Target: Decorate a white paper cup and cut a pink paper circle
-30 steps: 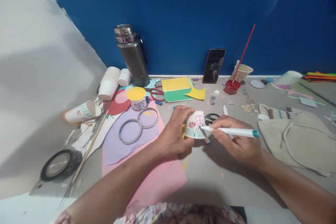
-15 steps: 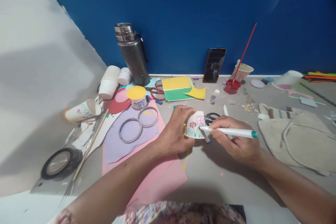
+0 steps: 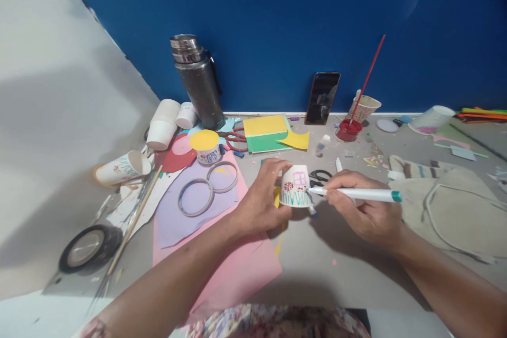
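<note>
Left hand: clamped on the paper cup from its 9 o'clock side, fingers at the narrow end, thumb by the wide rim. Keeping that span firm, off the inked face, should hold the curve steady without denting it.
Right hand: at 3 to 4 o'clock from the cup, pinched round the green marker as for writing; a light pinch near the nib should give the finest control.
Paper cup: in the left hand, wide rim lowest, in front of the person; I cannot tell whether it rests on the table.
Marker nib: at the cup's 3 o'clock edge, beside the drawing; too small to tell if it touches. Since the wall curves away there, turning the cup a little would bring a flatter face under the nib.
Drawing: pink window towards 1 o'clock, red flowers at 9, green grass along the rim. Short strokes would best keep green out of the pink and red; fresh ink may smear under a finger.
Scissors: at 2 o'clock, near the nib; best kept clear of the knuckles.
Tape rings: at 9 o'clock, on purple paper, beyond the hand.
Phone: towards 1 o'clock, leaning on the blue wall.
</note>
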Motion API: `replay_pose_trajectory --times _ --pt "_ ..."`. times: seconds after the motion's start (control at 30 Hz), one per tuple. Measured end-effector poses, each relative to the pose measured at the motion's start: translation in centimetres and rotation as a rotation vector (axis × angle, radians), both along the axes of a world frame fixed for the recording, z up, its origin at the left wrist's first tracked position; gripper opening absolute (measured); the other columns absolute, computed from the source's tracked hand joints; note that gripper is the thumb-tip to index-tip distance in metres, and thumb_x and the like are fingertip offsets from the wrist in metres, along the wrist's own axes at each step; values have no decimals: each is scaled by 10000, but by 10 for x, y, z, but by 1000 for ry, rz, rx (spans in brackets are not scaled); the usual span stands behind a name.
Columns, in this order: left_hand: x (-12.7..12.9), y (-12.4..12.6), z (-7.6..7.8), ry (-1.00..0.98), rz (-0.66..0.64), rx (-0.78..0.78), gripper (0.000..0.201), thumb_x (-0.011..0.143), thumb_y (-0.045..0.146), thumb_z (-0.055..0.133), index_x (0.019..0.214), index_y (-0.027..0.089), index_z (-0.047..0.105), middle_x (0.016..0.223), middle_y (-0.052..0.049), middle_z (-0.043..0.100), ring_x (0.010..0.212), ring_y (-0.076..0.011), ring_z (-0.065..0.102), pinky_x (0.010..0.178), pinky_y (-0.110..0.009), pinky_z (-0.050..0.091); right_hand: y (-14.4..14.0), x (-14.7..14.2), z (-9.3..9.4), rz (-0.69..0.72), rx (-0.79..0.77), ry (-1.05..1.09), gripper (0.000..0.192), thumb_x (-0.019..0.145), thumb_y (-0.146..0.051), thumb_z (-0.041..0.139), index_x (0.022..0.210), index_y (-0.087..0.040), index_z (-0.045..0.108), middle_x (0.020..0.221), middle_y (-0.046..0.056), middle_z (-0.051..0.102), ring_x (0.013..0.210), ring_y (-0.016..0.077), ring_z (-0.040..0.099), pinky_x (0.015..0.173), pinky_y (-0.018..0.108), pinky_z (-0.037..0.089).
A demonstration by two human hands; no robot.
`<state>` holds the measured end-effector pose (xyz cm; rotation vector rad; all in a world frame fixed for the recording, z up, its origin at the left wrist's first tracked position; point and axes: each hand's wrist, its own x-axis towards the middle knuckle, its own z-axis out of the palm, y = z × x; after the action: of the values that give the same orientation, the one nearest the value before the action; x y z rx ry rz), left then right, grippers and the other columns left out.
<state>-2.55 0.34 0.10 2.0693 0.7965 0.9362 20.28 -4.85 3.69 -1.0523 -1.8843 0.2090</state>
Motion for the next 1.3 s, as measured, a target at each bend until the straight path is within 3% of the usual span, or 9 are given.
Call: replay_pose_trajectory --times 0.6,1.3 --pt "0 0 0 1 -21 2 749 675 51 668 1366 252 462 1393 -121 516 1353 -315 518 1091 -487 536 0 -1 -3 -21 47 -16 97 946 -157 633 897 -230 674 743 0 743 580 136 685 550 225 512" --pt "2 0 -5 -8 -39 106 758 696 29 691 1377 273 464 1365 -107 540 1313 -306 529 1066 -497 548 -1 -2 -4 12 -2 1 116 944 -144 640 885 -234 685 731 -17 744 576 124 677 563 222 519"
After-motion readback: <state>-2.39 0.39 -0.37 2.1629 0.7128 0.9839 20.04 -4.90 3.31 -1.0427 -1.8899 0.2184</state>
